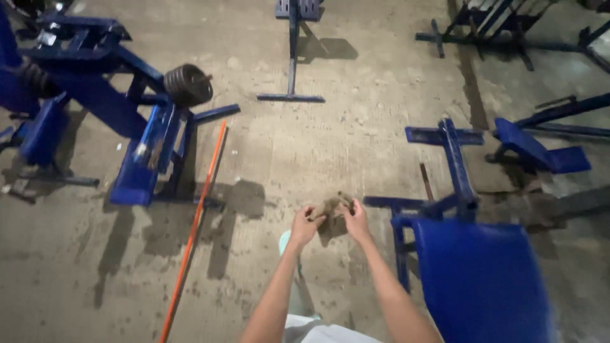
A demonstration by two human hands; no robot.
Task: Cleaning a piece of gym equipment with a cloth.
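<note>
So both hands are out front over the concrete floor (356, 127), left hand (305, 223) and right hand (356, 220) each with a closed grip on a crumpled brownish rag (332, 208) stretched between them. It's blurry, so I can't really tell what the rag is made of. A blue padded seat (480, 279) sits just to the right, cut off by the frame edge. An orange pole (194, 232) lies on the floor to the left, beside a blue weight machine (95, 89) carrying dark plates (188, 84). No labels or signs are readable.
</note>
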